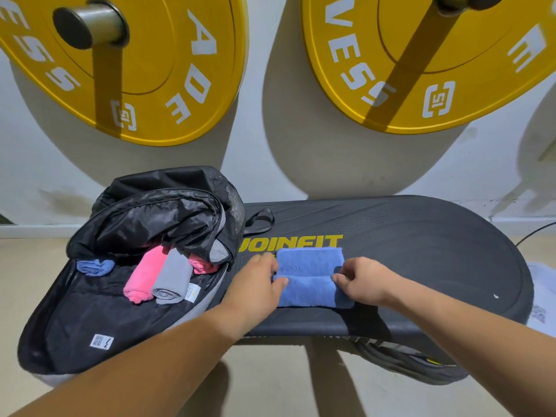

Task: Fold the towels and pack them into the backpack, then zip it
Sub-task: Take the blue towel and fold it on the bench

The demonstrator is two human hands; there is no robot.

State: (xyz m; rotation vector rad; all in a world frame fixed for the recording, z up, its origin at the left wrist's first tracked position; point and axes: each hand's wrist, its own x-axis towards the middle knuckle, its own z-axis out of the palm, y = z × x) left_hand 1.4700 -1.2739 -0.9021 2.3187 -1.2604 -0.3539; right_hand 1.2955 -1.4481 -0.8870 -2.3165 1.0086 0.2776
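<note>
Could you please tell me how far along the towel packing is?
Done: a blue roll, pink roll, grey roll and second pink towel lie in the open backpack. In hand: the left hand and right hand pinch the fold of a blue towel on the black board. Left: finish that fold, pack it, then zip the backpack, which gapes unzipped.

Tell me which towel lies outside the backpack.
The large blue towel, half folded on the black platform. The pink towels, grey towel and small blue towel lie inside the open backpack.
</note>
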